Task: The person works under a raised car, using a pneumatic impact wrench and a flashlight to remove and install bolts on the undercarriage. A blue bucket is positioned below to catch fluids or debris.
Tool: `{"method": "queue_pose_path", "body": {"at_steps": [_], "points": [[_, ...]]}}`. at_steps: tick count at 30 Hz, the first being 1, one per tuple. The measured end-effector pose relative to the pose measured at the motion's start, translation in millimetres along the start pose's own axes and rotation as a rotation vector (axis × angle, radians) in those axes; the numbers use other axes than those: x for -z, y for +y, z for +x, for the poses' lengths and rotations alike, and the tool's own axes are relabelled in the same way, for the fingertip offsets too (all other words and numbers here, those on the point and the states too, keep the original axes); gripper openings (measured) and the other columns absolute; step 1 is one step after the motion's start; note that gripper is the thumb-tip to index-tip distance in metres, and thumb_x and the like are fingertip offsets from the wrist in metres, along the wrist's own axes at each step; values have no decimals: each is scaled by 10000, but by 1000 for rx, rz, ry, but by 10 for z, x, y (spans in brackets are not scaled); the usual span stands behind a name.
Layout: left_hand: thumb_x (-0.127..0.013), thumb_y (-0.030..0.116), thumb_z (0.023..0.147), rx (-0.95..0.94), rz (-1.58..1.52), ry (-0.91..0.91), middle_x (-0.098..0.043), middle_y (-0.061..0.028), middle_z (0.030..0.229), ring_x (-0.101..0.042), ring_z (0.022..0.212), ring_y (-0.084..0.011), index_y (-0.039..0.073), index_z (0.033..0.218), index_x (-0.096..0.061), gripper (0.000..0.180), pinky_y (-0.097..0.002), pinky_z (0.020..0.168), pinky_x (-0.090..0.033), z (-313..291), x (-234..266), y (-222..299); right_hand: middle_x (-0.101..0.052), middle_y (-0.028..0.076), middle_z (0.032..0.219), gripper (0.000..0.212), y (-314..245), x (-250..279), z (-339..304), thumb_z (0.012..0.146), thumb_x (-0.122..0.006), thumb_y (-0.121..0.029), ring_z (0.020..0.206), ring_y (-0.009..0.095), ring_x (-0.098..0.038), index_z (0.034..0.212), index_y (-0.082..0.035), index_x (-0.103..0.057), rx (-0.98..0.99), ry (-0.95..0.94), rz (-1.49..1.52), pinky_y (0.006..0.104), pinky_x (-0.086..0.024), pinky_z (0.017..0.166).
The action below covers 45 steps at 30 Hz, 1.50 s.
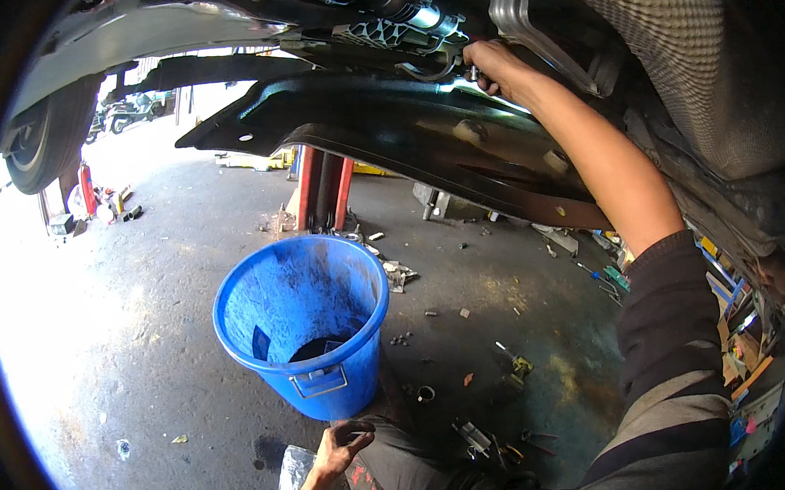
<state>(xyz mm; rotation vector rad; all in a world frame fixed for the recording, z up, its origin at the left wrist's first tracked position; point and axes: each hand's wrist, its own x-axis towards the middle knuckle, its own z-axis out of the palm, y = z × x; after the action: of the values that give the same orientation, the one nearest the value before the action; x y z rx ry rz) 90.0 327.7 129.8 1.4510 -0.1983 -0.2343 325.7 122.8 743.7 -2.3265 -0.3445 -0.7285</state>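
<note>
Above me, under the raised car, my right hand [498, 69] reaches up to the underbody. Its fingers are closed around a small shiny metal piece [474, 73], whose kind I cannot make out. Close to that hand are a curved bracket and a lit metal cylinder [427, 18]. Just below hangs a large black underbody cover [372, 120], tilted down at its near edge. Low in view, my left hand [339, 446] is near my leg with its fingers curled; what they hold, if anything, is hidden. The blue bin [299, 307] stands just beyond it.
A red lift post [324, 188] rises behind the bin. On the floor lie a yellow-green power tool [519, 367], a ring-shaped part [425, 394], pliers and loose hardware. A wheel [47, 143] hangs at far left. Shelving with boxes [742, 352] is at right.
</note>
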Motion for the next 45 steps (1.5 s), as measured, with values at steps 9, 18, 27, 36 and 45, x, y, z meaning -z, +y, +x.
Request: {"method": "queue_pose_path", "body": {"at_steps": [9, 18, 27, 36, 45], "points": [[-750, 131, 956, -7, -31, 2, -755, -103, 1110, -691, 1000, -155, -32, 1144, -727, 250, -315, 934, -557, -30, -29, 37, -651, 258, 674, 344, 178, 298, -144, 898, -619, -179, 583, 339, -678, 835, 157, -652, 195, 53, -466, 472, -528, 585], [-793, 151, 919, -26, -61, 16, -770, -99, 1081, -691, 986, -150, -7, 1158, -742, 292, -300, 897, -548, -58, -125, 153, -640, 95, 725, 301, 4, 406, -806, 982, -599, -229, 525, 171, -588, 1060, 55, -661, 327, -8, -487, 361, -472, 533], [-732, 68, 941, -38, -18, -49, -759, -100, 1069, -694, 987, -156, -26, 1174, -716, 252, -324, 919, -568, 1, -185, 152, -711, 19, 978, 382, -265, 798, -2154, 1042, -632, -289, 673, 41, -517, 1302, -8, -641, 579, 122, -89, 215, -425, 596], [-700, 385, 969, 229, 888, -439, -740, -164, 1193, -727, 1058, -293, 80, 1301, -682, 452, -418, 893, -583, -561, -100, 653, -695, 94, 1006, 188, 1356, -517, -3807, 1022, -555, -41, 747, 133, -592, 1183, -10, -647, 564, -494, 101, 256, -484, 658], [-852, 373, 830, 585, 731, 861, -668, -189, 1275, -628, 1223, -361, 64, 1333, -635, 629, -460, 1004, -519, -2680, 777, -348, -742, 70, 889, 248, 5300, -3026, -6039, 971, -649, -214, 716, 218, -678, 1047, -2, -753, -1112, -595, 5, 361, -525, 682]]}}
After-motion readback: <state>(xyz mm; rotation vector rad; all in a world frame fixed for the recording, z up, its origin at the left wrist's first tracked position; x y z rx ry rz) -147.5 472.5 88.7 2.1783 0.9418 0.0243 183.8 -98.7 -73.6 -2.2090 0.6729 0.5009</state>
